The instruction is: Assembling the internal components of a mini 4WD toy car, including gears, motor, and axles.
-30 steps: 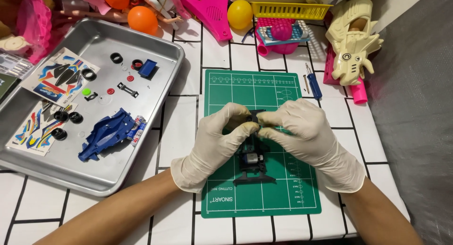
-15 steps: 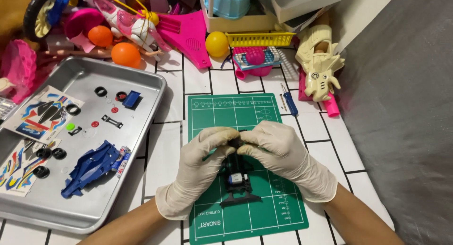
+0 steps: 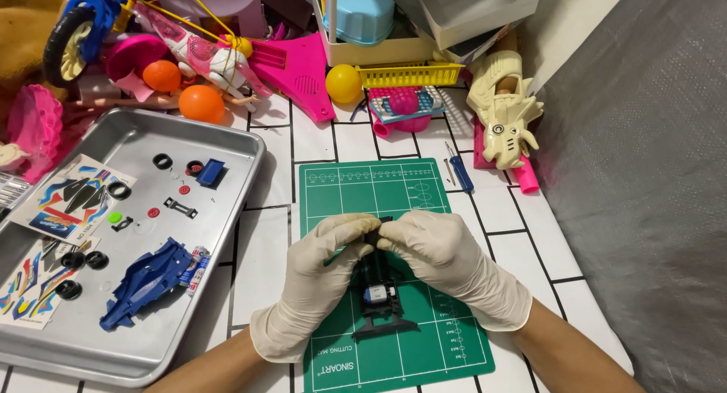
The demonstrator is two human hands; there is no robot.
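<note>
A white tiled table (image 3: 265, 264) carried everything, with a clutter of toys at twelve o'clock. At nine o'clock lay a metal tray (image 3: 242, 147) holding a blue car body (image 3: 148, 283), sticker sheets (image 3: 72, 200) and loose black tyres (image 3: 83, 260). At the centre lay a green mat (image 3: 424, 188), and a small blue screwdriver (image 3: 459, 173) rested on the tiles at its two o'clock corner.

Over the mat, the left hand (image 3: 318, 276) and the right hand (image 3: 447, 260), both gloved, met fingertip to fingertip, each pinched on the twelve o'clock end of a black chassis (image 3: 381, 306). Its six o'clock end rested on the mat, with a small motor (image 3: 376, 294) showing in the frame.

Whatever small part sat under the fingers was hidden. Judging from the grip, the work went best with the chassis braced against the mat, pressure kept even from both sides, and the thumbs pushing straight rather than twisting, so that thin plastic would not snap or spring loose.
</note>
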